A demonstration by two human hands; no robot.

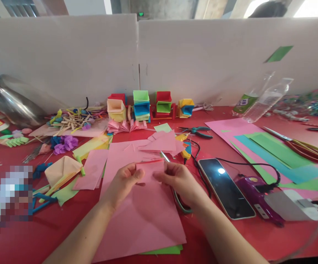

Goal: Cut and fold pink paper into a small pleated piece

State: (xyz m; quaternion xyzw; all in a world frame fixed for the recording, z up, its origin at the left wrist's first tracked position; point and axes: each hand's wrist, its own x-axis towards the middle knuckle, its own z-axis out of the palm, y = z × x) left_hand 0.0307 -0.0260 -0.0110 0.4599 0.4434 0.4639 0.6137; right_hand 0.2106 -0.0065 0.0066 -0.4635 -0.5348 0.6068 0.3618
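Note:
My left hand (124,181) and my right hand (176,179) both pinch a small piece of pink paper (151,170) between them, just above a large pink sheet (145,216) on the red table (65,227). The right hand also seems to hold scissors: a metal blade tip (164,156) sticks up past the paper and a dark green handle loop (182,205) hangs below the hand. Folded pink paper pieces (163,143) lie just beyond my hands.
A phone (226,187) with a black cable and a purple glue gun (259,196) lie to the right. Coloured paper boxes (142,104) stand by the white partition. Pliers (200,131), large scissors (299,145), two plastic bottles (263,101), coloured sheets (274,154), paper flowers (64,143) and sticks surround them.

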